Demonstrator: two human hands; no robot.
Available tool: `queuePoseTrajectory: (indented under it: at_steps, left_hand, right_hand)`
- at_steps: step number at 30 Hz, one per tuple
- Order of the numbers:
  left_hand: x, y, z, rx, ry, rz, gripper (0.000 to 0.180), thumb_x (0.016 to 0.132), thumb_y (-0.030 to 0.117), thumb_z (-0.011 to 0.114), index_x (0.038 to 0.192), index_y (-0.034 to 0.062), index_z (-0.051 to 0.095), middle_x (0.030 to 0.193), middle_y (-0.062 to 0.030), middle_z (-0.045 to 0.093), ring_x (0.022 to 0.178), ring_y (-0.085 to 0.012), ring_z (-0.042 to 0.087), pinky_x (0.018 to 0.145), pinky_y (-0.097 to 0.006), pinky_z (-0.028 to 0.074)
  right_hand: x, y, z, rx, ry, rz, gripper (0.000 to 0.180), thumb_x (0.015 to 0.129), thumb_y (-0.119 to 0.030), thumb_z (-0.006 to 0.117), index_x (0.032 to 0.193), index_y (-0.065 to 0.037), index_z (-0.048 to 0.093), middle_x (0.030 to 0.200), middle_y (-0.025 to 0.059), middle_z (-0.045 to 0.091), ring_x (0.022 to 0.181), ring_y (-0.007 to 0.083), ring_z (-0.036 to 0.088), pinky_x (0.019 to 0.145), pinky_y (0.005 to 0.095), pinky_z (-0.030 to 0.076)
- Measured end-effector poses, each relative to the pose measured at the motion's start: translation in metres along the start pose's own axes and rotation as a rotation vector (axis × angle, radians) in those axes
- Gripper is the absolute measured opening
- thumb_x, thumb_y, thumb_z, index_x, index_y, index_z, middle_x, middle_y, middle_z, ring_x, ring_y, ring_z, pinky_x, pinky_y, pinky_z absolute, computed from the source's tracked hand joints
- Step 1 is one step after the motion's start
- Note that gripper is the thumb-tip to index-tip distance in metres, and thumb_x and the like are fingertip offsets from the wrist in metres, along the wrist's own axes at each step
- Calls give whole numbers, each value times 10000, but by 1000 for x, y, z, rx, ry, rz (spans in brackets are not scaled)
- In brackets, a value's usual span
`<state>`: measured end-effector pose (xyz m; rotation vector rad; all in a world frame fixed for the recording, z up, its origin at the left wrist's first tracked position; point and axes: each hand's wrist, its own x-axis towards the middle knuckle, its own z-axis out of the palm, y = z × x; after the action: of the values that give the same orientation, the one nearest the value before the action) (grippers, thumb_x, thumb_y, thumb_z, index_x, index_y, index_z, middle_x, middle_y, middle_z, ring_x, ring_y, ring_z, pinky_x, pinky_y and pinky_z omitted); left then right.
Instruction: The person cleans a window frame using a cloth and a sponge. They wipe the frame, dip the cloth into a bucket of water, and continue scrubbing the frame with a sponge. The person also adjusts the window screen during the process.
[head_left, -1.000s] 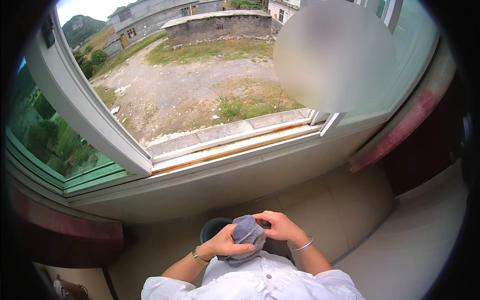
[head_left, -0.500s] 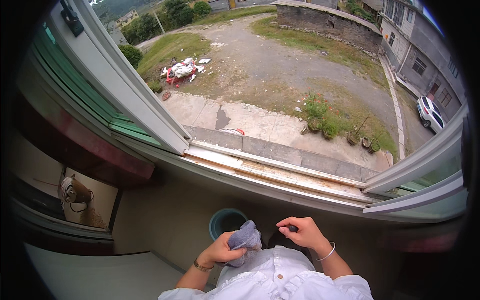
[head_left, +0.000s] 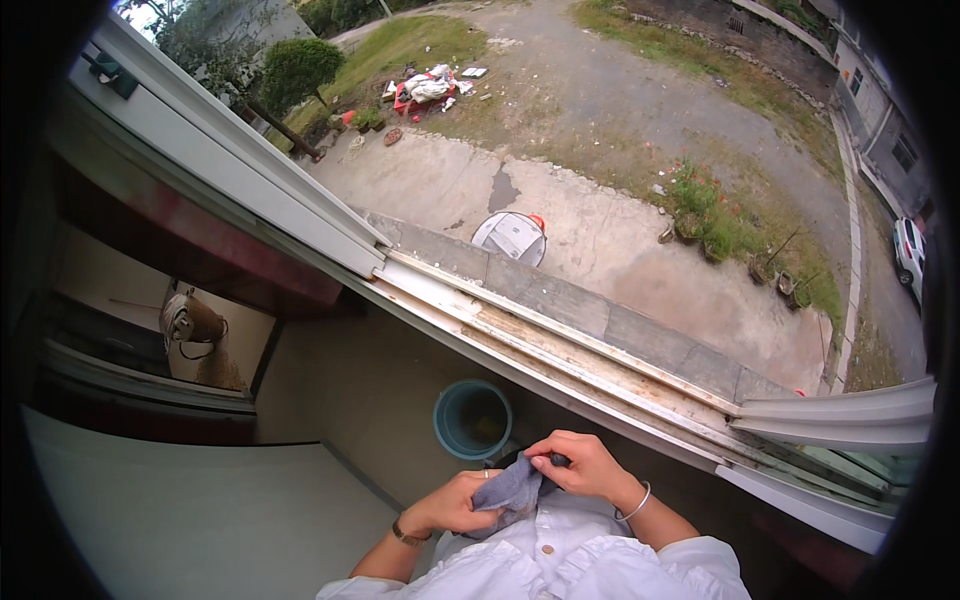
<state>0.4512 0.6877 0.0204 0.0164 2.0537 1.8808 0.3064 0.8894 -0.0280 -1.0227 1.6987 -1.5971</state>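
Close in front of my white shirt, a bunched grey-blue cloth [head_left: 510,492] is gripped by my left hand [head_left: 455,505], its fingers folded around it. My right hand [head_left: 592,468] is closed on a tool with a black handle [head_left: 559,460]; only the handle's end shows, so its kind cannot be made out. The fingertips of that hand meet the cloth's upper right edge. Beyond the left hand a round blue bucket [head_left: 438,425] stands on the floor, with something dark in its bottom.
A dirty white sliding-window track [head_left: 560,345] crosses ahead, with the window open. A white sash [head_left: 240,165] stands at the left, another frame [head_left: 840,415] at the right. A pale flat surface [head_left: 180,500] lies lower left. Outside are paving, a white round-topped object [head_left: 511,238] and potted plants [head_left: 700,205].
My right hand has moved left and now meets the cloth. The left hand still grips the cloth. The view has turned and tilted, showing more of the bucket and the white object outside.
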Motion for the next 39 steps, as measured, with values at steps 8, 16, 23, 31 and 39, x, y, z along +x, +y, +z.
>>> queuePoseTrajectory:
  at_steps: [8,16,23,31,39]
  left_hand:
    - [14,9,10,-101,71,-118,375,757,-2,619,1127,-56,635,1079,-93,662,953,-151,619,877,-277,482]
    - [29,12,12,8,-5,-14,311,716,-5,632,1022,-49,672,1049,-106,665,866,-171,629,783,-277,497]
    - [43,22,15,-17,6,-11,296,698,8,656,989,-47,656,977,-97,652,850,-154,601,771,-273,483]
    - [41,14,14,22,28,-25,349,698,13,652,1037,-66,650,1015,-112,663,873,-160,613,791,-287,490]
    - [36,8,6,101,24,-27,307,729,22,674,1023,-65,663,952,-132,693,830,-155,639,748,-301,512]
  right_hand:
    - [-8,-2,-15,-25,-11,0,188,913,-137,683,1076,-46,701,863,92,667,733,209,646,663,301,515]
    - [-19,0,-21,-130,-11,27,305,914,-142,652,1213,-84,650,938,108,685,796,252,680,686,327,537]
    - [-29,28,-18,-221,-18,33,252,881,-148,659,1122,-75,662,981,106,695,813,287,681,697,364,539]
    - [-29,28,-11,-211,51,41,309,905,-171,646,1190,-53,622,997,135,683,883,317,681,766,385,552]
    - [-28,24,-3,-268,131,42,303,914,-201,654,1192,-80,634,928,129,702,775,307,683,698,373,549]
